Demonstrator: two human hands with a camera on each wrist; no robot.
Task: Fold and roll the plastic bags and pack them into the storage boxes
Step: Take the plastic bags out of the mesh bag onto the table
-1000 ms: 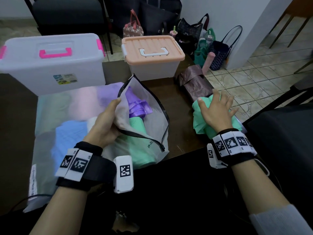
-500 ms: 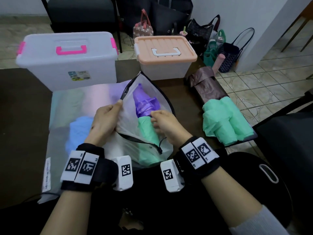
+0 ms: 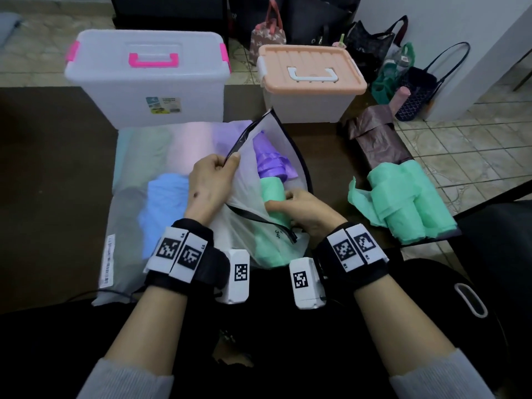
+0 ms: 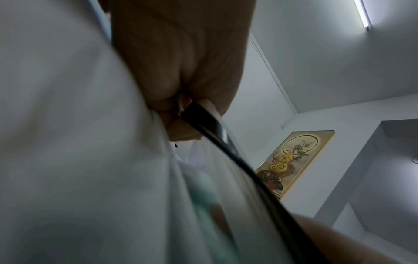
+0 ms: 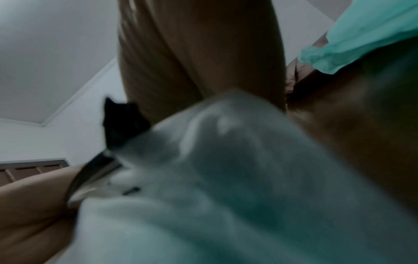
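Note:
A translucent zip pouch [image 3: 276, 139] with a black zipper rim lies open mid-table. My left hand [image 3: 223, 168] pinches its left rim and lifts it; in the left wrist view the fingertips [image 4: 187, 107] clamp the black zipper strip [image 4: 226, 148]. My right hand [image 3: 290, 204] reaches into the pouch mouth, fingers curled round a green rolled bag [image 3: 272, 188]. Purple bags [image 3: 272, 161] lie deeper in the pouch. Three green rolled bags [image 3: 408, 203] sit on the table to the right, seen too in the right wrist view as green plastic [image 5: 361, 35]. That view is blurred by pouch fabric [image 5: 226, 178].
A white storage box [image 3: 149, 82] with pink handle and a peach-lidded box [image 3: 311, 76], both closed, stand at the table's far side. A flat translucent bag [image 3: 144, 156] with pastel bags lies left. Brown folded bags [image 3: 374, 133] lie right. Handbags [image 3: 408, 79] sit on the floor beyond.
My right hand left the green rolls at the right and moved left into the pouch, where it now grips a green roll. The left hand keeps holding the pouch rim.

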